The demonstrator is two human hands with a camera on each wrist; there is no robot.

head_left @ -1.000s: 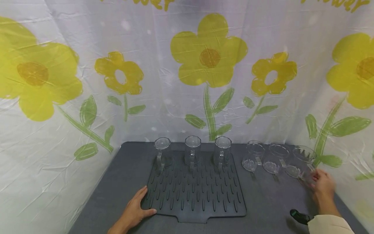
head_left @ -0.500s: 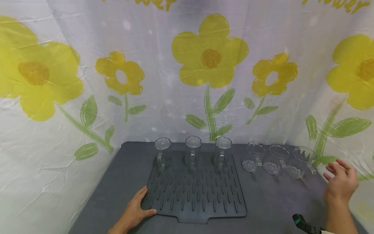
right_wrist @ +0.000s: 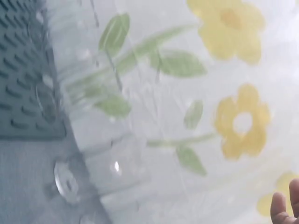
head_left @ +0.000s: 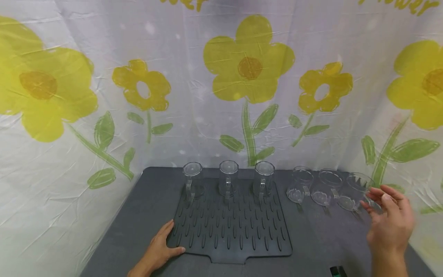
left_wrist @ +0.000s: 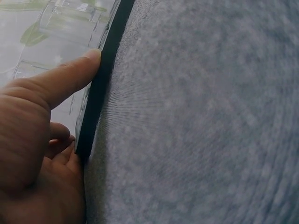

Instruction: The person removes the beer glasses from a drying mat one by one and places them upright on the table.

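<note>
My left hand (head_left: 160, 246) rests at the near left corner of a dark ribbed drying mat (head_left: 228, 258). Its thumb (left_wrist: 77, 74) lies straight against the mat's edge in the left wrist view. Three clear glass mugs stand bottom up along the mat's back: a left one (head_left: 192, 181), a middle one (head_left: 228, 179) and a right one (head_left: 263, 179). To the right of the mat, three more glass mugs stand rim up. My right hand (head_left: 391, 219) is by the rightmost of these mugs (head_left: 351, 192), fingers loosely bent and overlapping its handle side.
The other two rim-up mugs, one (head_left: 300, 184) nearer the mat and one (head_left: 326, 188) beside it, stand close together on the grey table (head_left: 311, 238). A flower-printed curtain (head_left: 194, 127) hangs behind. A small dark object (head_left: 337, 271) shows at the bottom edge.
My right hand drew back to the right from the rightmost mug, then came back up to it. My left hand, the mat and the mugs stay in place.
</note>
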